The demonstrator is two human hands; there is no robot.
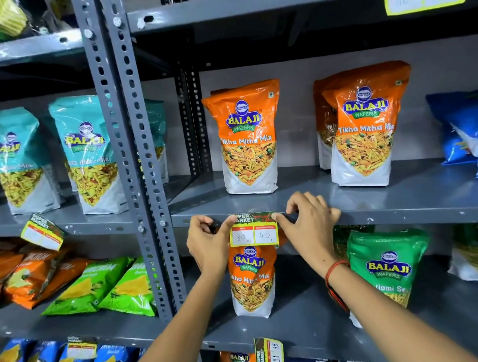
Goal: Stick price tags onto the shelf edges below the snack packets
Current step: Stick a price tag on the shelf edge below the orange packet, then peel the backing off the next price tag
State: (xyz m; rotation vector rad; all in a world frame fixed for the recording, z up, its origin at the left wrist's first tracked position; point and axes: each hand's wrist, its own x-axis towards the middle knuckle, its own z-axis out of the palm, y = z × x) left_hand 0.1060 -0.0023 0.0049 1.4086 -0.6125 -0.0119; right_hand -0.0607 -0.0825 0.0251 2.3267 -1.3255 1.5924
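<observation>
A yellow-edged price tag (pixel 253 230) with "80" and "40" written on it lies against the grey shelf edge (pixel 390 214), right below an upright orange Tikha Mitha Mix packet (pixel 246 139). My left hand (pixel 211 242) pinches the tag's top left corner with the thumb on its face. My right hand (pixel 310 224) presses the top right corner with thumb and forefinger, the other fingers curled over the shelf lip. A second orange packet (pixel 363 128) stands further right on the same shelf.
A perforated grey upright (pixel 143 170) divides the racks. Teal packets (pixel 89 154) stand on the left shelf, with a crooked tag (pixel 42 232) on its edge. Below are an orange packet (pixel 252 281), a green packet (pixel 385 264) and another tag (pixel 269 351). Blue packets (pixel 466 133) lie at right.
</observation>
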